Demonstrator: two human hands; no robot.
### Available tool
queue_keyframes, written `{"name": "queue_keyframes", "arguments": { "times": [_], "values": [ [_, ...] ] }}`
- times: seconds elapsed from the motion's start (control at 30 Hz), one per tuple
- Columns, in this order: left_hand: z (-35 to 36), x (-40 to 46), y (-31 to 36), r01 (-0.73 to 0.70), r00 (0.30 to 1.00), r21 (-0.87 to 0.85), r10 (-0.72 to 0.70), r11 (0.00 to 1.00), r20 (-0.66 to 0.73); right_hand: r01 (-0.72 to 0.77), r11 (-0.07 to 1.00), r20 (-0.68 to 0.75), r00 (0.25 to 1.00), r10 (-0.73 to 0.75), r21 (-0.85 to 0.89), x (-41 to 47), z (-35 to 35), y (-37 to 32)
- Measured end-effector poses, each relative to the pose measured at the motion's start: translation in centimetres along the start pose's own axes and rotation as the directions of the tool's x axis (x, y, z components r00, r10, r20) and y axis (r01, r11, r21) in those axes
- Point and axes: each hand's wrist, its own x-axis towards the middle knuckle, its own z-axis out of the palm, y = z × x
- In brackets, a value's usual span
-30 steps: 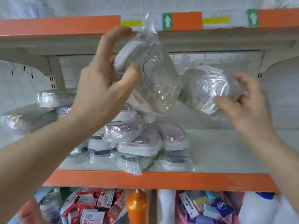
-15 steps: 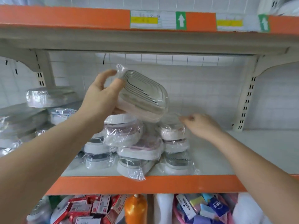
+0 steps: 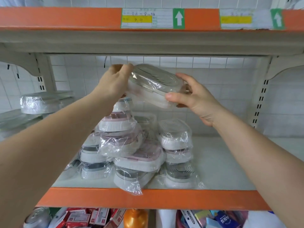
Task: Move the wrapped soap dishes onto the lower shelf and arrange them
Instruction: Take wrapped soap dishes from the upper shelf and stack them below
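Gripping one wrapped soap dish (image 3: 154,84) — fingers (image 3: 171,97) of both hands curled.

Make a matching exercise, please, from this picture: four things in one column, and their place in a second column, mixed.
1. held soap dish
2. orange bottle
3. green arrow label
4. loose wrap tail

a. over the lower shelf's front edge
b. on the upper orange rail
c. below the shelf
d. between both hands, above the pile

Pairs: 1-d, 2-c, 3-b, 4-a
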Motion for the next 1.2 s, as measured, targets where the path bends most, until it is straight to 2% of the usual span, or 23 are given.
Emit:
{"name": "queue_keyframes", "arguments": {
  "times": [0.07,0.13,0.17,0.23,0.37,0.43,0.47,0.53,0.63,0.7,0.77,0.83,0.87,0.97,1.0,1.1,1.13,1.17,1.2],
  "values": [
    [-0.3,0.1,-0.7,-0.103,0.994,0.216,0.110,0.971,-0.021,-0.109,0.978,-0.208,0.976,0.071,-0.176,-0.3,0.7,1.0],
    [-0.4,-0.1,-1.1,-0.169,0.982,0.289,0.187,0.942,-0.033,-0.283,0.859,-0.317,0.936,0.151,-0.426,-1.0,1.7,2.0],
    [-0.4,-0.2,-1.2,-0.194,0.977,0.306,0.212,0.932,-0.025,-0.315,0.780,-0.280,0.942,0.186,-0.540,-1.3,2.3,2.5],
    [-0.3,-0.5,-1.4,-0.232,0.970,0.337,0.244,0.913,0.005,-0.259,0.673,-0.132,0.963,0.235,-0.693,-2.0,3.3,3.0],
    [-0.3,-1.1,-1.3,-0.334,0.940,0.436,0.329,0.836,0.089,-0.165,0.594,-0.096,0.985,0.146,-0.787,-2.8,2.3,1.6],
    [-0.3,-1.3,-1.0,-0.434,0.894,0.486,0.428,0.759,0.130,-0.133,0.585,-0.067,0.989,0.133,-0.800,-3.3,1.0,0.4],
    [-0.4,-1.5,-0.4,-0.499,0.858,0.494,0.488,0.712,0.163,-0.122,0.609,-0.045,0.989,0.140,-0.784,-3.7,0.1,-0.5],
    [-0.4,-2.3,1.4,-0.674,0.720,0.464,0.650,0.575,0.241,-0.119,0.658,-0.014,0.987,0.162,-0.744,-4.7,-1.8,-2.5],
    [0.0,-4.1,5.6,-0.896,0.389,0.362,0.848,0.258,0.359,-0.081,0.668,-0.011,0.994,0.108,-0.740,-6.5,-4.8,-6.8],
    [0.5,-4.9,8.3,-0.940,0.238,0.320,0.900,0.118,0.366,-0.045,0.652,-0.034,0.999,0.029,-0.757,-7.5,-6.7,-9.9],
    [1.5,-5.3,10.9,-0.955,0.156,0.294,0.922,0.049,0.354,-0.010,0.635,-0.066,0.996,-0.065,-0.772,-8.6,-8.7,-13.1],
    [2.7,-5.3,13.0,-0.955,0.171,0.289,0.919,0.066,0.356,-0.002,0.605,-0.123,0.979,-0.160,-0.796,-9.4,-11.0,-16.0],
    [3.6,-5.2,14.0,-0.951,0.200,0.295,0.912,0.093,0.359,-0.009,0.580,-0.155,0.967,-0.202,-0.815,-9.6,-12.5,-17.2],
    [6.7,-4.5,16.7,-0.925,0.319,0.322,0.874,0.202,0.366,-0.088,0.493,-0.256,0.924,-0.285,-0.865,-9.6,-18.0,-19.6],
    [7.9,-4.6,17.3,-0.909,0.378,0.328,0.841,0.258,0.387,-0.121,0.458,-0.285,0.908,-0.308,-0.881,-9.5,-20.1,-20.0],
    [12.2,-5.0,19.3,-0.878,0.445,0.395,0.768,0.272,0.461,-0.244,0.306,-0.344,0.877,-0.335,-0.920,-8.9,-26.7,-19.8],
    [14.0,-5.5,19.9,-0.849,0.506,0.432,0.702,0.304,0.501,-0.286,0.258,-0.362,0.871,-0.332,-0.923,-8.6,-28.9,-19.2],
    [15.3,-4.8,20.8,-0.856,0.489,0.436,0.705,0.276,0.514,-0.316,0.234,-0.380,0.867,-0.323,-0.920,-8.3,-31.0,-18.5],
    [17.2,-5.7,21.5,-0.817,0.556,0.499,0.622,0.289,0.551,-0.329,0.232,-0.391,0.864,-0.317,-0.915,-7.9,-32.7,-17.8]
  ]
}}
